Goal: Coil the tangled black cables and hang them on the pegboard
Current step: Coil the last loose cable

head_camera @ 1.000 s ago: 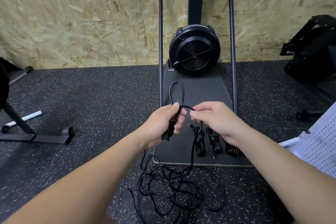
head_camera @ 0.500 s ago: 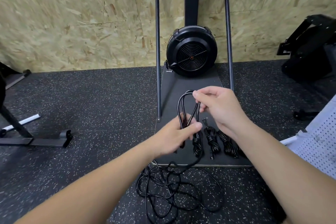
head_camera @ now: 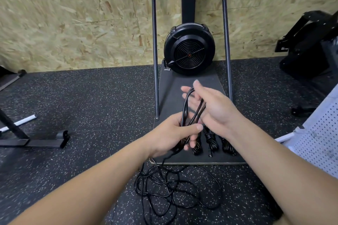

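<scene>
My left hand (head_camera: 175,133) grips the lower end of a few upright loops of black cable (head_camera: 190,109). My right hand (head_camera: 210,104) is behind those loops with straight fingers, and the loops pass over its palm. The rest of this cable hangs down to a tangled heap (head_camera: 173,190) on the speckled floor. Three finished cable coils (head_camera: 212,142) lie side by side on the dark platform (head_camera: 172,93), partly hidden by my hands. A white pegboard (head_camera: 321,133) leans at the right edge.
A black fan unit (head_camera: 189,53) sits at the platform's far end inside a tall metal tube frame (head_camera: 155,60). A black stand base (head_camera: 36,141) lies on the floor to the left, and black equipment (head_camera: 311,51) stands at the right by the chipboard wall.
My right hand has let go of its pinch on the loop top and spread its fingers behind the loops. More loops are gathered in my left hand. The view has shifted slightly.
</scene>
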`<state>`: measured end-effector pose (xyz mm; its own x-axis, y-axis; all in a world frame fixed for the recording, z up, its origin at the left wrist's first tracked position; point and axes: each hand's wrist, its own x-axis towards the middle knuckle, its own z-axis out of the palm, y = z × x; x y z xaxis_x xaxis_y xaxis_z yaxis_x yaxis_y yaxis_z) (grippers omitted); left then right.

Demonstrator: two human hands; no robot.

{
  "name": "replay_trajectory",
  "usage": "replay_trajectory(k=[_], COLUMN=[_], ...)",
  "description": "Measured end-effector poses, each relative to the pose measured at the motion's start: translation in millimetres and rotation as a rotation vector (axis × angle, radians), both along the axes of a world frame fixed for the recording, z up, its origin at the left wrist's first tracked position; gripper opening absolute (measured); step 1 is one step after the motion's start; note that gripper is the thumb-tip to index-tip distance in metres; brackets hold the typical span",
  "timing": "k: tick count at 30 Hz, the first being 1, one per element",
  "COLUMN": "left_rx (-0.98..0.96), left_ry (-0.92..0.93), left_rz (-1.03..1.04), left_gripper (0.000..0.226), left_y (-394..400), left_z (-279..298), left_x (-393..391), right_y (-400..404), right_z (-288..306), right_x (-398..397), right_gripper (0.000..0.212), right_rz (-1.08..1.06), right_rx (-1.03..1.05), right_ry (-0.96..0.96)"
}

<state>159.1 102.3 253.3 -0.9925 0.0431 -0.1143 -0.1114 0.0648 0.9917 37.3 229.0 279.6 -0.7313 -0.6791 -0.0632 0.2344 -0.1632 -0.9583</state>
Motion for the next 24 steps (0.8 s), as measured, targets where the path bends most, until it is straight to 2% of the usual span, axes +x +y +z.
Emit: replay_trajectory(k=[2,5,8,11,13,14,16,20,24], left_rx=[0.129,0.268,0.262,0.104,-0.079,-0.122,-0.074,0.106,0.089], left_ry=[-0.026,-0.106,-0.135,-0.134,-0.079,-0.057,-0.059,-0.074,-0.011], left_rz=[-0.058,-0.163,-0.218,0.006,0.141,0.142,0.071,-0.095,-0.061], left_gripper=[0.008,0.012,0.018,0.028,0.036,0.036,0.032,0.035,0.03], left_y=[-2,-8,-8,7,18,21,22,11,2], left_z=[9,16,12,6,5,4,7,19,17], left_x=[1,5,7,5,4,4,5,5,-1], right_y=[0,0,-6,-10,-10,-9,-5,9,6], right_z=[10,17,19,15,12,13,20,30,12], right_x=[7,11,13,14,15,16,17,13,-8], right_gripper=[0.053,0.051,0.052,0.048,0.046,0.045,0.052,0.083,0.067], right_rz=[0.041,0.019,-0.069,-0.144,-0.118,-0.088,-0.018,0.057,0.125], right_rx=[-0.277,-0.367,-0.255,-0.144,-0.117,-0.112,-0.125,-0.117,-0.172], right_ry=[-0.319,-0.445,-0.362,-0.158,-0.115,-0.108,-0.116,-0.057,-0.127])
